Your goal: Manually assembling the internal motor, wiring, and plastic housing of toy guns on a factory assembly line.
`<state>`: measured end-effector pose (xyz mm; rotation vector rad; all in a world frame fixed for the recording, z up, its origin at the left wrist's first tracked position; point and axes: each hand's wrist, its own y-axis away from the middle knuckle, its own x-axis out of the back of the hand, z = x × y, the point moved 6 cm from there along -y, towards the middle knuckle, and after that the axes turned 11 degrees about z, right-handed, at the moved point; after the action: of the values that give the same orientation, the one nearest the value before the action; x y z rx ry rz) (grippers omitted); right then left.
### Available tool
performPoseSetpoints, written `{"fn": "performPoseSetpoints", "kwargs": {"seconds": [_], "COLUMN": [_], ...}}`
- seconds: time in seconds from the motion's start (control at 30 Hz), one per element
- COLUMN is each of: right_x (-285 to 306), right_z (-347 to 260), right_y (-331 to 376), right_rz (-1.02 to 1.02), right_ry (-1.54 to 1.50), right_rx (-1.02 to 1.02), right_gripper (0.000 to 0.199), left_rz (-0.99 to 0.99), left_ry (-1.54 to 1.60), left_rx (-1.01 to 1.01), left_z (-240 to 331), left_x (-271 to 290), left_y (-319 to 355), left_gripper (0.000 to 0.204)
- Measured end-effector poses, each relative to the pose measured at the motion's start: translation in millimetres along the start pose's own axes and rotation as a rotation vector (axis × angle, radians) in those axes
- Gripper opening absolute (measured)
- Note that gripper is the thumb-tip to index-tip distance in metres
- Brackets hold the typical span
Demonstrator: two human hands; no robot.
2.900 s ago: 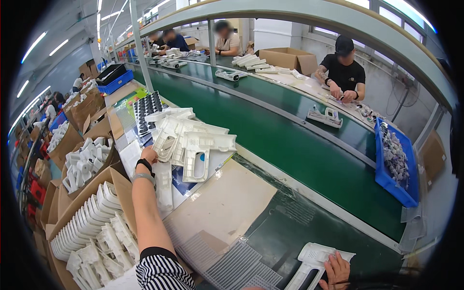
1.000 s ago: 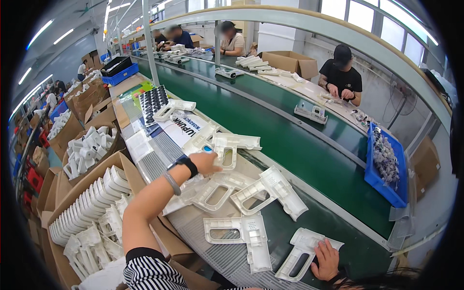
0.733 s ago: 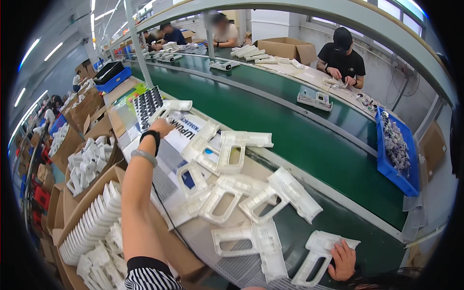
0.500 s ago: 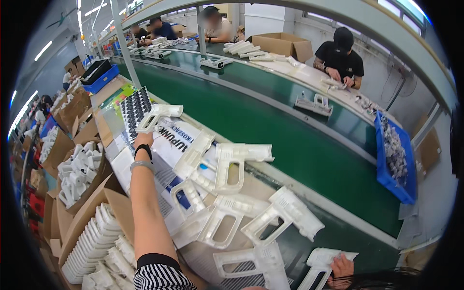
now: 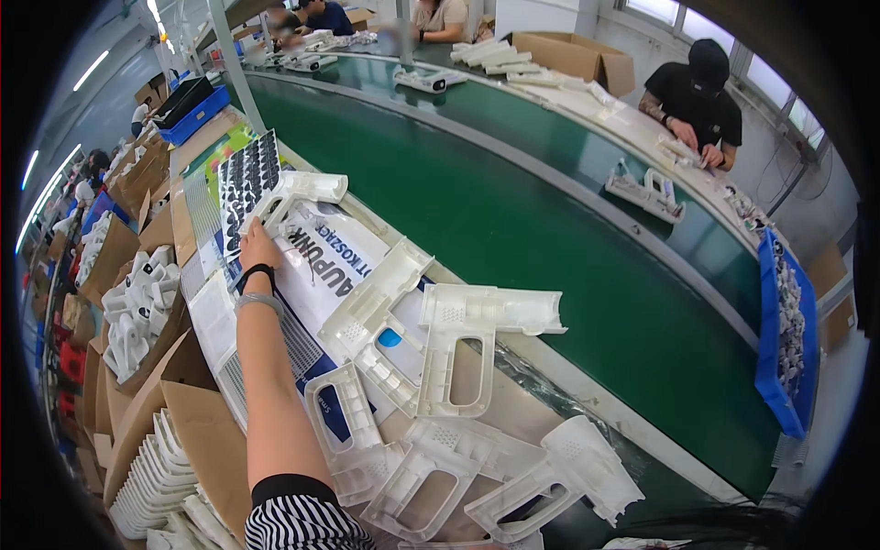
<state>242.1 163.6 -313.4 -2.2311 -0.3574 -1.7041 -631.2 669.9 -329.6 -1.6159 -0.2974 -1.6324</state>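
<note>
My left hand [image 5: 259, 249] reaches far forward, its fingers closed at the lower end of the grip of a white pistol-shaped plastic housing half [image 5: 312, 188]. The fingertips are partly hidden. That housing lies against a sheet of black die-cut pieces [image 5: 247, 179]. Nearer me lie several more such white shells, among them one with a long barrel part [image 5: 495, 307], one beside it [image 5: 380, 293] and one at the front right [image 5: 591, 467]. Some overlap. My right hand is out of the picture; a sliver of white plastic [image 5: 646, 544] shows at the lower edge.
A green conveyor belt [image 5: 513, 247] runs past the bench, carrying a white part [image 5: 646, 192]. Beyond it a person [image 5: 701, 101] handles small parts. A blue bin [image 5: 790, 330] stands at the right. Cartons of white parts [image 5: 137, 312] line my left.
The view has shifted, so the near shells appear lower and further right. My right hand, earlier on a shell at lower right, has left the picture. My left hand stays by the far shell's grip.
</note>
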Motion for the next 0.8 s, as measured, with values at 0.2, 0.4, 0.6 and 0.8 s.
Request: {"fn": "performPoseSetpoints", "kwargs": {"seconds": [0.2, 0.4, 0.6, 0.8], "right_x": [-4.2, 0.6, 2.0, -29.2], "right_z": [6.6, -3.4, -6.2, 11.6], "right_y": [4.9, -12.9, -14.9, 14.7], "right_rz": [-0.122, -0.053, 0.077, -0.077], "right_ry": [0.06, 0.053, 0.093, 0.252], "right_rx": [-0.063, -0.079, -0.027, -0.073], "right_gripper": [0.046, 0.05, 0.054, 0.058], "left_rz": [0.145, 0.195, 0.257, -0.055], "left_ry": [-0.066, -0.378, -0.29, 0.103], "left_rx": [-0.087, -0.189, -0.242, -0.387], "left_z": [17.2, 19.7, 27.0, 82.2], "left_x": [14.8, 59.9, 129.3, 203.1], "left_y": [15.3, 22.6, 53.0, 148.6], "left_gripper": [0.039, 0.022, 0.014, 0.042]}}
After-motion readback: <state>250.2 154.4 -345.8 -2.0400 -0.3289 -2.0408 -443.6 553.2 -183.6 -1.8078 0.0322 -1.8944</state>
